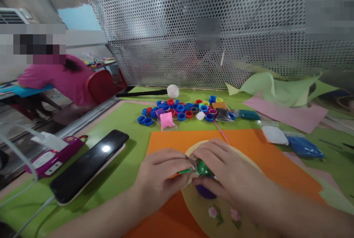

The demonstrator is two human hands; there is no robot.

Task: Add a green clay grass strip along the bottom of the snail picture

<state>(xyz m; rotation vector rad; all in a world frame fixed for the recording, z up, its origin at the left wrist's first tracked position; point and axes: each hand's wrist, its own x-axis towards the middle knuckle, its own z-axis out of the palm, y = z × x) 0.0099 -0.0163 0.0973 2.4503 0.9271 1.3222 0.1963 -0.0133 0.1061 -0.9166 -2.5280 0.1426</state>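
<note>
Both hands are closed around a small clear packet of green clay [203,168] in the middle of the head view. My left hand [166,168] pinches the clear plastic end, where a thin green strip shows at the fingertips. My right hand [221,164] grips the bulging green end from above, its fingers partly covering it. Beneath the hands is a round beige board [196,212] with a purple patch [206,192] and small pink flowers [212,212] on it. It rests on an orange sheet [166,142].
Behind lie several blue, red and yellow bottle caps [181,116] and a pink clay packet [166,121]. White [274,135] and blue packets [305,146] sit right. A phone [88,166] and purple power strip [55,157] are left. A perforated metal screen [177,39] stands behind; a person [61,79] sits left.
</note>
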